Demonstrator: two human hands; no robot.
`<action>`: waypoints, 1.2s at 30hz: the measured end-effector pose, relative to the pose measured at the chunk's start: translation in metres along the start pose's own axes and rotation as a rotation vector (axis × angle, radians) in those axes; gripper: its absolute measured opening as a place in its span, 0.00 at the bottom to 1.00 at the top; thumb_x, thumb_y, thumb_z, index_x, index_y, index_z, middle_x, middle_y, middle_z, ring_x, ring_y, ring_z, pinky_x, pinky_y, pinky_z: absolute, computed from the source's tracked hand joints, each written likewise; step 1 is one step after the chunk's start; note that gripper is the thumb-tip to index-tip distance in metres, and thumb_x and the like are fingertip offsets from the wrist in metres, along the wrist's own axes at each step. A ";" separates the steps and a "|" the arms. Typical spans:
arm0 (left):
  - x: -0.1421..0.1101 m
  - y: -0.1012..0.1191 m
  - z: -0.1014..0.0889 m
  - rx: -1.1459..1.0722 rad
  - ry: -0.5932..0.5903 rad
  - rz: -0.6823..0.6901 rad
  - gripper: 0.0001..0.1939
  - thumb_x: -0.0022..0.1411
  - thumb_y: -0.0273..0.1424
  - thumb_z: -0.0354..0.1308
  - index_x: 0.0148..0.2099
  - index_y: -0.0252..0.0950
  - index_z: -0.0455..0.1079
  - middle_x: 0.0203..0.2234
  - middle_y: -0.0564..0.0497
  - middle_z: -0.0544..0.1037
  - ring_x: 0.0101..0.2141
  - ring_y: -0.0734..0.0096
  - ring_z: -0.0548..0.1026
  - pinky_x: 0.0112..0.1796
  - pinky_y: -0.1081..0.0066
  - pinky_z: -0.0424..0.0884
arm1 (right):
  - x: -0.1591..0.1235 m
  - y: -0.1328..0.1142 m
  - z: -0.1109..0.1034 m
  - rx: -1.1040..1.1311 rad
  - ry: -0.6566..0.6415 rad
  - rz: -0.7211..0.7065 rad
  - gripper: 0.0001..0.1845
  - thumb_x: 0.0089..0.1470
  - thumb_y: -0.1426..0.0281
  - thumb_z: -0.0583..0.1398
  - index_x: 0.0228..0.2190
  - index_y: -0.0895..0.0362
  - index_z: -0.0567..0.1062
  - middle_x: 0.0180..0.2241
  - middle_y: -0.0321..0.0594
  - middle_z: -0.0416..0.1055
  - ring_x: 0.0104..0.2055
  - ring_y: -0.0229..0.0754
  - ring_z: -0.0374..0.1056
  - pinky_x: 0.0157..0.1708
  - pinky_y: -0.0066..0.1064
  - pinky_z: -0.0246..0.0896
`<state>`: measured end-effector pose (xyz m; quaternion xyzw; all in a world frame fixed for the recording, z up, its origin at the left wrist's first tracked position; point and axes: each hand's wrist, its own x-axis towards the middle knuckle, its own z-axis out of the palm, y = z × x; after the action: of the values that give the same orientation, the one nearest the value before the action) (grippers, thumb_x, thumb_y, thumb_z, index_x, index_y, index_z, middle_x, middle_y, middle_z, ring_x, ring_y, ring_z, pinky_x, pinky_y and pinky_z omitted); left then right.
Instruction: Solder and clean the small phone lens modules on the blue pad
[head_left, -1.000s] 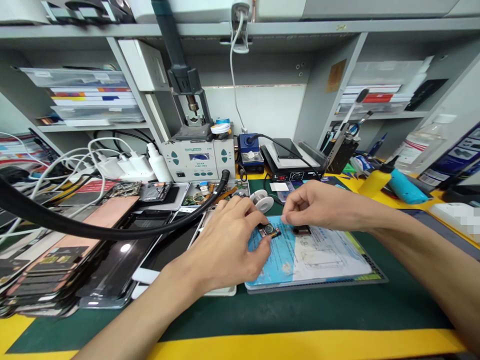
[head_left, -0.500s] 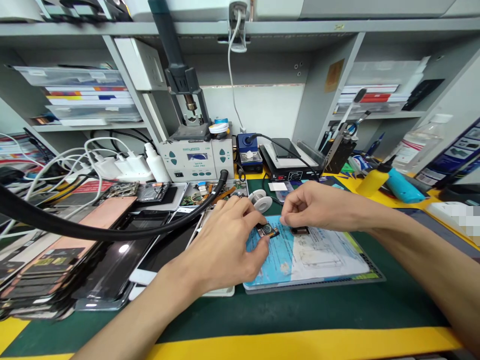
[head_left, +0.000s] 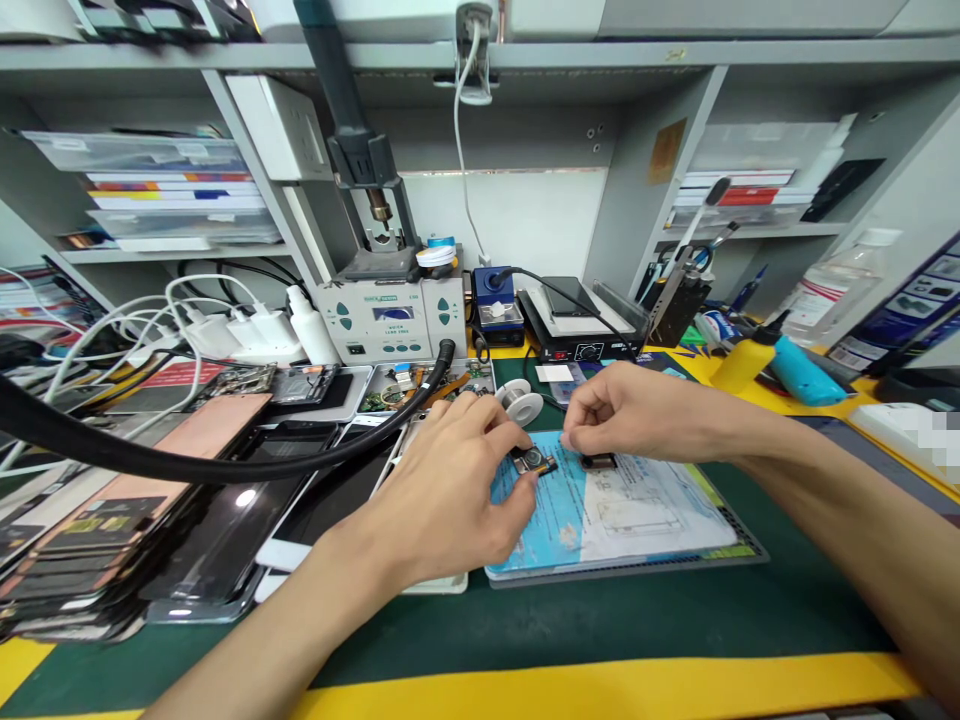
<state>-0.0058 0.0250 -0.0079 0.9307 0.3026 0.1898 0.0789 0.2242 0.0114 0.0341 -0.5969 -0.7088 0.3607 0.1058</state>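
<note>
My left hand (head_left: 457, 480) rests at the left edge of a blue-and-white booklet (head_left: 555, 540). Its thumb and forefinger close around a small dark electronic part with a round lens-like disc (head_left: 533, 459). To the right, my right hand (head_left: 619, 410) hovers over the booklet with thumb and fingers pinched together. Whatever sits in that pinch is hidden or too small to name. Just below the right hand's fingers lies a second small dark part (head_left: 598, 462), on the booklet. A spool of thin wire (head_left: 519, 401) stands behind the left hand's fingers.
Phone shells and screens (head_left: 247, 500) are piled at the left. A thick black hose (head_left: 247, 465) arcs over them from a hot-air station (head_left: 394, 320). A tray of small parts (head_left: 382, 385), a black heating plate (head_left: 585, 325) and a yellow bottle (head_left: 746, 358) stand behind.
</note>
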 end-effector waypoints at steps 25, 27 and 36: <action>0.001 0.000 0.000 0.009 -0.006 -0.004 0.13 0.67 0.34 0.55 0.48 0.35 0.75 0.40 0.44 0.73 0.45 0.54 0.69 0.47 0.52 0.67 | 0.001 -0.002 0.004 0.023 -0.010 -0.014 0.06 0.48 0.68 0.61 0.25 0.57 0.76 0.22 0.34 0.69 0.25 0.36 0.57 0.23 0.29 0.50; 0.000 0.000 -0.001 0.011 -0.006 -0.003 0.13 0.67 0.34 0.55 0.48 0.35 0.75 0.40 0.44 0.73 0.45 0.54 0.69 0.47 0.52 0.67 | 0.000 -0.002 0.004 0.013 -0.011 -0.012 0.06 0.48 0.68 0.61 0.25 0.57 0.76 0.22 0.34 0.69 0.25 0.36 0.57 0.23 0.29 0.50; 0.001 0.001 0.000 0.006 -0.005 -0.002 0.14 0.67 0.35 0.54 0.48 0.35 0.75 0.40 0.44 0.73 0.44 0.53 0.70 0.46 0.52 0.67 | -0.001 -0.004 0.007 -0.007 0.018 -0.046 0.09 0.50 0.65 0.61 0.26 0.58 0.77 0.21 0.33 0.67 0.23 0.35 0.54 0.22 0.28 0.47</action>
<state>-0.0046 0.0249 -0.0069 0.9310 0.3040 0.1866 0.0768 0.2175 0.0081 0.0321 -0.5839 -0.7228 0.3502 0.1184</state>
